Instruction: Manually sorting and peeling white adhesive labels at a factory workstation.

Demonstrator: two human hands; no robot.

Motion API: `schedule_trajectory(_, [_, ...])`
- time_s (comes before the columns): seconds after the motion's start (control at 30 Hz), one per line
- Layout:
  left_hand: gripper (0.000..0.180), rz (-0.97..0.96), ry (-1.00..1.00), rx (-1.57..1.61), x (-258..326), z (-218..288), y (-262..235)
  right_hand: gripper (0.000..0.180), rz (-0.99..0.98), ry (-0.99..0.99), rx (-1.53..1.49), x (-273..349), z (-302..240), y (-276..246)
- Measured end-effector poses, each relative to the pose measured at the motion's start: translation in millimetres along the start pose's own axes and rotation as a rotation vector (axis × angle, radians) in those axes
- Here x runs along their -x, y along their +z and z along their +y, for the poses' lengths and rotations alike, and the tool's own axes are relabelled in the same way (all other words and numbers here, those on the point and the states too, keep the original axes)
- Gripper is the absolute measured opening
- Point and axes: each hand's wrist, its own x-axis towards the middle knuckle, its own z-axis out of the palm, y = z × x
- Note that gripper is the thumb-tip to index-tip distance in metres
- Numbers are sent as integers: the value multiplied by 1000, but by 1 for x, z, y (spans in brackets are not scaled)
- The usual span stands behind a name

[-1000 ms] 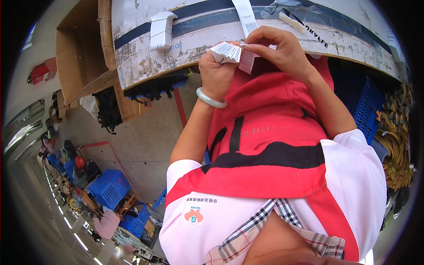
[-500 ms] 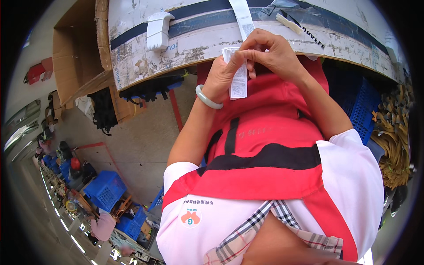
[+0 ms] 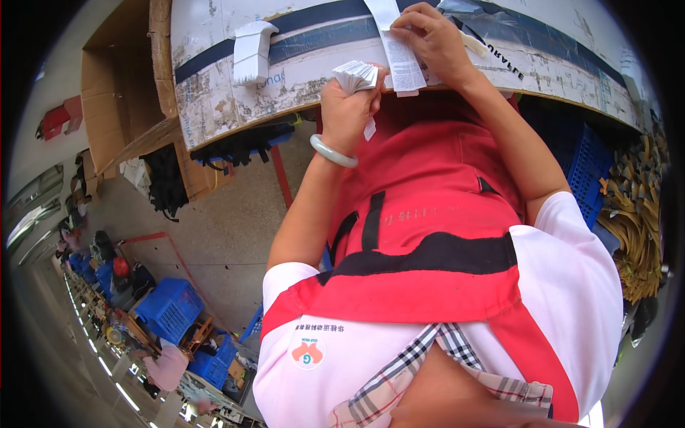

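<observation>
White paper strip [image 3: 402,60] sits pinched under my right hand [image 3: 435,39] fingertips, pressed flat on the worn table [image 3: 214,93]. My left hand [image 3: 347,107] is clenched around a fanned stack of labels [image 3: 357,73], just beside the strip. Table edge runs right below both hands; the strip is long, narrow, printed.

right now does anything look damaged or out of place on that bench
The bench top looks worn, its white covering scuffed and peeling along the front edge. The left hand grips a label stack; nothing has spilled.
</observation>
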Motion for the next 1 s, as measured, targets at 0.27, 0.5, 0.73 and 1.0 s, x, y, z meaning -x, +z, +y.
schedule_trajectory(0.27, [20,81,389,-327,-6,6,-7,17,-164,-140,-148,27,-37,-15])
schedule_trajectory(0.5, [23,29,348,-297,8,11,-6,23,-416,294,-467,32,-45,-30])
schedule_trajectory(0.73, [26,-17,407,-285,10,8,-8,19,-354,209,-475,39,-52,-25])
schedule_trajectory(1.0, [15,0,353,-245,16,9,-2,16,-375,223,-447,39,-55,-29])
